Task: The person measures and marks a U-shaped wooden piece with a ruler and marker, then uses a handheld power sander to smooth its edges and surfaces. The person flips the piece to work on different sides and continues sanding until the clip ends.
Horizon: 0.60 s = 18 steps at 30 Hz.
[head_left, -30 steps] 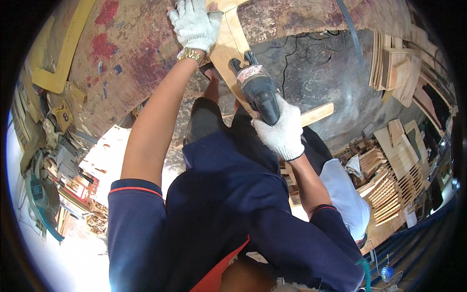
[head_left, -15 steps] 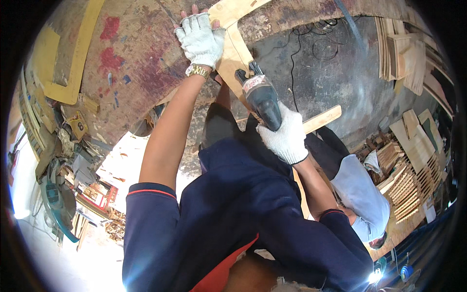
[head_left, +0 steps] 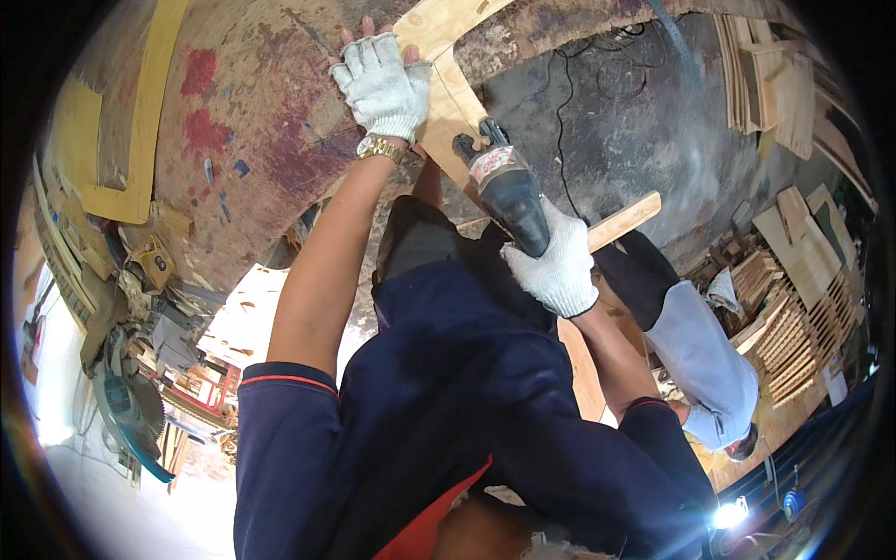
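Note:
A pale plywood piece (head_left: pixel 445 93) with a drawn line lies at the worn bench's edge (head_left: pixel 238 140). My left hand (head_left: pixel 383 93), in a white fingerless glove with a watch at the wrist, lies with fingers spread along the board's left side. My gloved right hand (head_left: pixel 558 266) is closed round a black power jigsaw (head_left: pixel 513 210), whose front sits on the board. The blade and cut are hidden or too small to make out.
Yellow template frame (head_left: pixel 140 177) at left; circular saw (head_left: pixel 126 425) lower left; stacked boards (head_left: pixel 756 79) and slatted offcuts (head_left: pixel 803 345) at right; black cord (head_left: pixel 565 121) on the grey surface. A person in pale blue (head_left: pixel 709 359) bends over at right. A plank (head_left: pixel 625 215) lies beside my right hand.
The view has shifted. The jigsaw and my right hand sit slightly farther down along the board. The person at right has come more into view. My left hand stays on the board, fingers spread.

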Tool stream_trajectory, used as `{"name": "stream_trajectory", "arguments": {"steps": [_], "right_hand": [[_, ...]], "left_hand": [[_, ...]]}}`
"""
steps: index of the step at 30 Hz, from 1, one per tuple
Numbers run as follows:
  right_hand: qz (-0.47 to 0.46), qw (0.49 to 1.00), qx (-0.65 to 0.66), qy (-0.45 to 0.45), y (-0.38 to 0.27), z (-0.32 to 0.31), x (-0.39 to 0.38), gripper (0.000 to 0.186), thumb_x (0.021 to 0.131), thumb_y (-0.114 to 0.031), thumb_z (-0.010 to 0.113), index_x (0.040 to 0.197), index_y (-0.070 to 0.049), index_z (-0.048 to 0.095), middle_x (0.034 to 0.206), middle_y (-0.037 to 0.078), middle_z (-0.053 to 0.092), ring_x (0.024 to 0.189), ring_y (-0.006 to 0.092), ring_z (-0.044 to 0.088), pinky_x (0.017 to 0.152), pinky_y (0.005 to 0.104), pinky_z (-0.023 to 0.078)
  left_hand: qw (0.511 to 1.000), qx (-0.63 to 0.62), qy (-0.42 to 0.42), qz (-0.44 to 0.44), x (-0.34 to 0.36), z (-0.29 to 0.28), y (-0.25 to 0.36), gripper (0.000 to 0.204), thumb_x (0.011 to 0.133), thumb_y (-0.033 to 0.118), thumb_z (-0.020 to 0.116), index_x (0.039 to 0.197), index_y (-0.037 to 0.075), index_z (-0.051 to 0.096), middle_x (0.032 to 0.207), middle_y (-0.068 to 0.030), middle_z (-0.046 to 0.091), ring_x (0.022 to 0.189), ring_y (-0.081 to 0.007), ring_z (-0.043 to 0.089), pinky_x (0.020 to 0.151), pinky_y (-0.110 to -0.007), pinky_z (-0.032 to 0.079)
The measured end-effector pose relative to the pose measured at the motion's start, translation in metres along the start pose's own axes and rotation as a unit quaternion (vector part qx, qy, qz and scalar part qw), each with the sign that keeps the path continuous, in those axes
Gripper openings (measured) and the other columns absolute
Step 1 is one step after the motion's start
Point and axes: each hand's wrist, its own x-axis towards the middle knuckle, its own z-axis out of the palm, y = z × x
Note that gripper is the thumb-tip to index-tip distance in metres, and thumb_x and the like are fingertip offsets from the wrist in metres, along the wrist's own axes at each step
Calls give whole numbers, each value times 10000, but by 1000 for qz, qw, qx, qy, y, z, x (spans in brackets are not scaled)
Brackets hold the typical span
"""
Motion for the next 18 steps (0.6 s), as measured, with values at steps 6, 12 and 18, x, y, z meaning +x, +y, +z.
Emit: {"name": "stream_trajectory", "arguments": {"steps": [6, 12, 18], "right_hand": [[-37, 999, 12, 26, 0, 5, 1, 526, 771, -218, 847, 1210, 13, 672, 895, 270, 743, 874, 474, 739, 795, 500, 595], [-30, 999, 8, 27, -3, 5, 2, 520, 773, -223, 852, 1207, 11, 684, 912, 271, 746, 865, 458, 745, 786, 485, 594], [-37, 998, 19, 41, -10, 4, 3, 466, 782, -213, 845, 1168, 3, 697, 918, 259, 749, 870, 442, 753, 777, 474, 596]], "left_hand": [[998, -59, 1, -3, 0, 1, -1, 579, 982, 473, 604, 1414, 90, 636, 1699, -130, 433, 1575, -448, 319, 1270, -690, 158], [1000, -16, -11, 8, 2, -2, 1, 602, 978, 459, 610, 1436, 69, 609, 1662, -131, 477, 1548, -441, 355, 1255, -665, 199], [998, -61, -18, 5, 2, -6, 1, 606, 970, 458, 587, 1408, 40, 626, 1620, -183, 502, 1541, -479, 348, 1258, -692, 178]]}}
